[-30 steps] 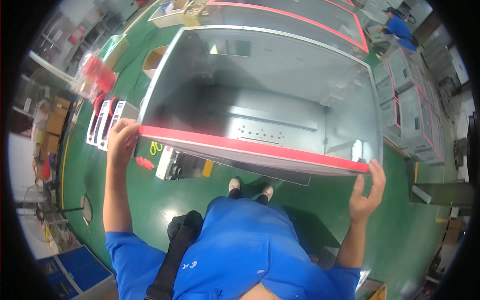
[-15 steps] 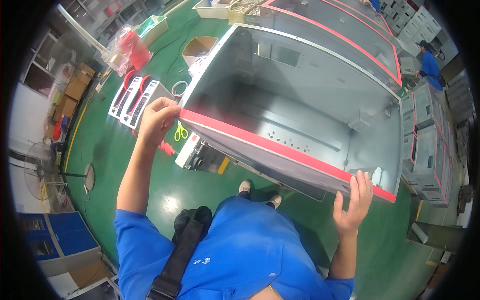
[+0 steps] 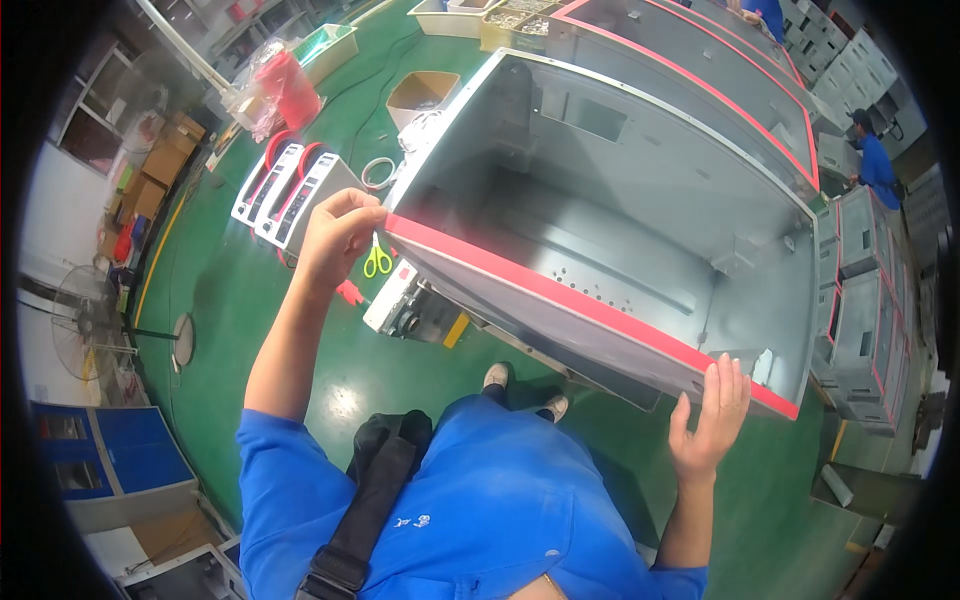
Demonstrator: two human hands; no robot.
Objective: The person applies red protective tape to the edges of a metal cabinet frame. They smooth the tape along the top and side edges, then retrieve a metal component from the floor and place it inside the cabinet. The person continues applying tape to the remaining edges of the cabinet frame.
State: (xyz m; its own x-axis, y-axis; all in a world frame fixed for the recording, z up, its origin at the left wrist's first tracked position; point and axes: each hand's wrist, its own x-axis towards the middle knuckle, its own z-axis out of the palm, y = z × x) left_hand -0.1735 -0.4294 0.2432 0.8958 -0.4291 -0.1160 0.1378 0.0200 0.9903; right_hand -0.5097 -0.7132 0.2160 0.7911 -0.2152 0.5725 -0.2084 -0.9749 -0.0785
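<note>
A large grey metal cabinet (image 3: 640, 200) lies in front of me with its open side up. Red tape (image 3: 550, 288) runs along its near rim from corner to corner. At the near left corner my left hand (image 3: 340, 235) has its fingers pinched on the tape's end. My right hand (image 3: 712, 420) lies flat against the tape close to the right corner, fingers stretched out. Inside the cabinet are a row of small holes (image 3: 590, 287) in the panel and a small white piece (image 3: 763, 366) by the right end.
Two white machines (image 3: 290, 205) with red rolls, green scissors (image 3: 377, 260) and a tape dispenser (image 3: 412, 308) are left of the cabinet. A cardboard box (image 3: 420, 95) stands behind. More red-edged cabinets (image 3: 690, 75) are at the back; a person (image 3: 876, 165) works at far right. A fan (image 3: 90, 325) stands left.
The whole view has shifted slightly, so most things appear a little farther right. Both hands keep nearly the same places on the cabinet's taped rim.
</note>
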